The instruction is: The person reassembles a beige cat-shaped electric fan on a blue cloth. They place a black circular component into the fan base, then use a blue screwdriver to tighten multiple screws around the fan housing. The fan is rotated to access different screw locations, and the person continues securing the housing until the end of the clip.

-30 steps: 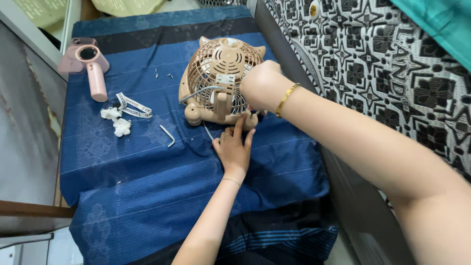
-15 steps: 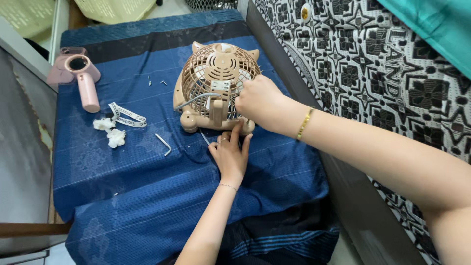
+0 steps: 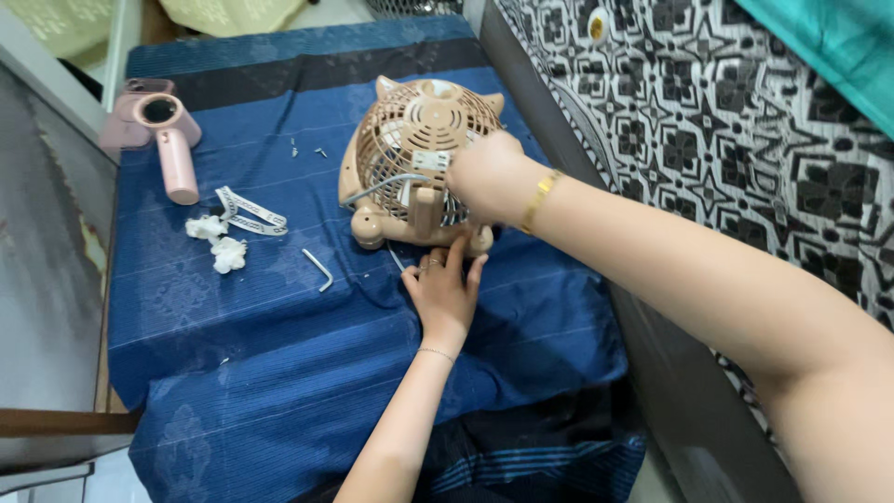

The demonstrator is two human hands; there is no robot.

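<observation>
Head view: we work on a small beige fan [image 3: 410, 149] lying on a blue cloth [image 3: 279, 373].

Our right hand [image 3: 489, 177] is curled over the fan's grille at its right side, seemingly gripping it, though we cannot tell exactly what the fingers pinch. Our left hand [image 3: 445, 289] lies flat on the cloth with fingers spread, fingertips touching the fan's base. To the left lie a hex key [image 3: 319, 268], white wads [image 3: 216, 240], a white strap [image 3: 250, 211], two small screws [image 3: 307, 149] and a pink hair dryer [image 3: 163, 130].
</observation>
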